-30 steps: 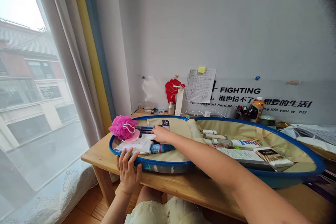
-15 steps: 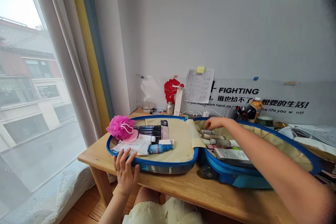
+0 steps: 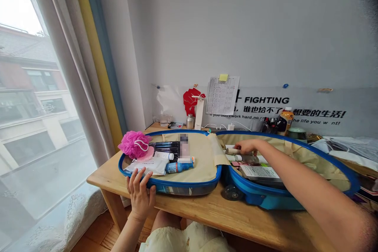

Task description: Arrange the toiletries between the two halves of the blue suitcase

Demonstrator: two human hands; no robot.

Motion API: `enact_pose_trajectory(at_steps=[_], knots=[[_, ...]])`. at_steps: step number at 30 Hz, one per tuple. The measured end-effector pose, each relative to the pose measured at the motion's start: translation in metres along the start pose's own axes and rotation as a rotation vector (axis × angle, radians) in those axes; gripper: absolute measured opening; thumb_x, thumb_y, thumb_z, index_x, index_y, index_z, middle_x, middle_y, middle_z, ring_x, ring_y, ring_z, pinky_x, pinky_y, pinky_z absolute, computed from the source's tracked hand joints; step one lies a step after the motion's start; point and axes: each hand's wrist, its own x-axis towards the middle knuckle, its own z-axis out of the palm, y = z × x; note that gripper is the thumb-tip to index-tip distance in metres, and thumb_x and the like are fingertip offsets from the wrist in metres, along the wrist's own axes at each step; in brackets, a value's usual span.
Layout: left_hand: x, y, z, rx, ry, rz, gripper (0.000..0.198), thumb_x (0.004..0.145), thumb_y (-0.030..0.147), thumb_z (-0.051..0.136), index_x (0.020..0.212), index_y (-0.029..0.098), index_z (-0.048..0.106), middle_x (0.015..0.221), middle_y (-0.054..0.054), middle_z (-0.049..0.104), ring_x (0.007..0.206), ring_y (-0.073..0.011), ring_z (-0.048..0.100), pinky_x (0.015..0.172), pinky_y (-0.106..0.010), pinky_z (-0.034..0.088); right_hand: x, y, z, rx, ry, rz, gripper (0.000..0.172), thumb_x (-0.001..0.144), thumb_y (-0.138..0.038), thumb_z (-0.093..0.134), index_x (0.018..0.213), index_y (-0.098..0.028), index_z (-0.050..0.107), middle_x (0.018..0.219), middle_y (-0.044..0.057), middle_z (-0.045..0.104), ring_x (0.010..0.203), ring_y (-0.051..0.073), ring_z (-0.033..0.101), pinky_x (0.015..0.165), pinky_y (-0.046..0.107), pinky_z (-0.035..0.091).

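Observation:
An open blue suitcase (image 3: 189, 187) lies on a wooden desk (image 3: 212, 214). My left hand (image 3: 140, 195) rests on the front rim of its left half, fingers spread. That half holds a pink bath sponge (image 3: 133, 144), a white packet (image 3: 147, 164), a blue bottle (image 3: 177, 166) and dark boxes (image 3: 165, 146). My right hand (image 3: 247, 146) reaches into the right half and closes on a pale tube (image 3: 233, 151) among several tubes and a flat box (image 3: 258, 172).
A curtain (image 3: 88, 67) and window stand at the left. Along the wall behind the suitcase are a paper sheet (image 3: 222, 95), a red cut-out (image 3: 190, 100), an orange bottle (image 3: 286, 119), a small jar (image 3: 190, 121) and cables. Papers (image 3: 348, 147) lie at the far right.
My right hand left the items in the left half, swung across to the right half and came down onto a tube there. My left hand stayed on the rim.

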Motion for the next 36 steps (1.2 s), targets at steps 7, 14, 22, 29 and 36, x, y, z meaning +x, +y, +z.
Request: enact_pose_trajectory(at_steps=[7,14,22,29,36], knots=[[0.003,0.001,-0.001,0.009,0.014,0.034,0.038,0.091,0.026,0.042,0.128,0.021,0.049,0.131,-0.013,0.051,0.139,-0.0279,0.030,0.115,-0.052,0.015,-0.023,-0.005,-0.012,0.120,0.037,0.044,0.030,0.087,-0.036,0.058,0.110,-0.017,0.059,0.104,0.006,0.062,0.082,0.012,0.059,0.068,0.028,0.052],[0.005,0.004,-0.002,0.004,0.013,0.042,0.036,0.092,0.025,0.042,0.126,0.020,0.049,0.130,-0.014,0.050,0.140,-0.0279,0.029,0.116,-0.052,0.013,-0.047,-0.055,-0.051,0.289,0.310,-0.236,0.048,0.086,-0.041,0.050,0.130,-0.022,0.049,0.116,0.009,0.062,0.086,0.014,0.060,0.061,0.021,0.047],[0.006,0.003,-0.002,0.005,0.020,0.046,0.036,0.091,0.024,0.042,0.126,0.020,0.049,0.131,-0.013,0.050,0.140,-0.0274,0.029,0.116,-0.052,0.014,-0.015,-0.215,-0.005,0.105,0.147,-0.521,0.032,0.088,-0.043,0.057,0.104,-0.016,0.062,0.097,0.003,0.064,0.080,0.012,0.060,0.073,0.031,0.052],[0.001,0.002,-0.001,0.016,-0.012,0.017,0.034,0.092,0.025,0.042,0.125,0.021,0.049,0.129,-0.013,0.051,0.140,-0.0279,0.029,0.116,-0.053,0.014,0.011,-0.279,0.031,0.012,0.215,-0.569,0.031,0.089,-0.044,0.056,0.105,-0.019,0.063,0.110,0.006,0.064,0.100,0.017,0.059,0.091,0.040,0.049],[0.003,0.004,-0.002,-0.005,-0.014,0.022,0.033,0.092,0.025,0.042,0.123,0.019,0.050,0.129,-0.014,0.050,0.141,-0.0274,0.027,0.116,-0.053,0.012,0.015,-0.287,0.044,0.029,0.240,-0.610,0.030,0.082,-0.040,0.065,0.104,-0.021,0.065,0.112,0.005,0.066,0.108,0.022,0.059,0.097,0.042,0.045]])
